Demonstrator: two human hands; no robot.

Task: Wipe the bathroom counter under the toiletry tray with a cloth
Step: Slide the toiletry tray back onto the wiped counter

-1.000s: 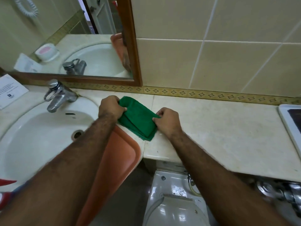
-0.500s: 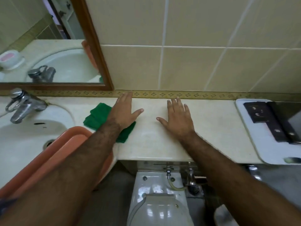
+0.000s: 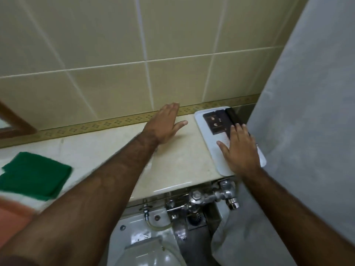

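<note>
A white toiletry tray (image 3: 206,122) with dark packets (image 3: 215,121) lies at the right end of the beige counter (image 3: 178,162), against the tiled wall. My right hand (image 3: 240,148) hovers flat over the tray's near half, fingers spread, holding nothing. My left hand (image 3: 165,123) is open above the counter just left of the tray, fingers toward the wall. The folded green cloth (image 3: 35,174) lies alone on the counter at far left, away from both hands.
A grey shower curtain (image 3: 307,112) hangs close against the tray's right side. Below the counter edge are chrome flush valve pipes (image 3: 211,196) and a white toilet (image 3: 149,244). An orange basin (image 3: 13,217) shows at lower left, a mirror frame corner (image 3: 15,121) at left.
Both hands let go of the green cloth and moved right along the counter. The right hand now reaches over the tray; the view has swung right with them.
</note>
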